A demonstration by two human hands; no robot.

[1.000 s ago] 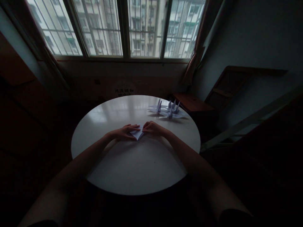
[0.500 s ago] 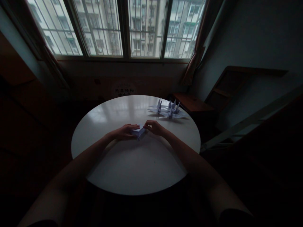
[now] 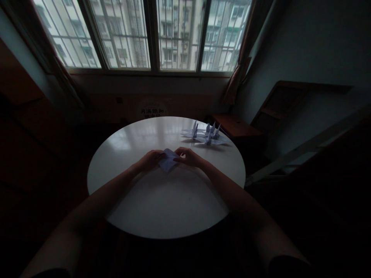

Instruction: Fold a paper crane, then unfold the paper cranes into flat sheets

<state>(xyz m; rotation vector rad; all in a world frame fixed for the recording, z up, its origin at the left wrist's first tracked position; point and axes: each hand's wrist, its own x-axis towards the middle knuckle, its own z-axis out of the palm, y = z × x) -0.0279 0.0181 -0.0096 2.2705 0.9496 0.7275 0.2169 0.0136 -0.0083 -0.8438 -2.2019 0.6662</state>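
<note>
A pale lilac folded paper [image 3: 168,161] is held a little above the middle of the round white table [image 3: 162,204]. My left hand [image 3: 150,160] grips its left edge with curled fingers. My right hand [image 3: 188,157] pinches its right corner. The paper now shows a broad flat face turned towards me. Part of it is hidden behind my fingers.
Two or three finished paper cranes [image 3: 206,135] stand at the table's far right. A large barred window [image 3: 145,34] fills the wall behind. A dark wooden shelf [image 3: 278,108] and low furniture lie to the right. The room around the table is very dim.
The paper lay pressed flat under both hands; now both hands have lifted and turned it, so a wider face shows. The cranes have not moved.
</note>
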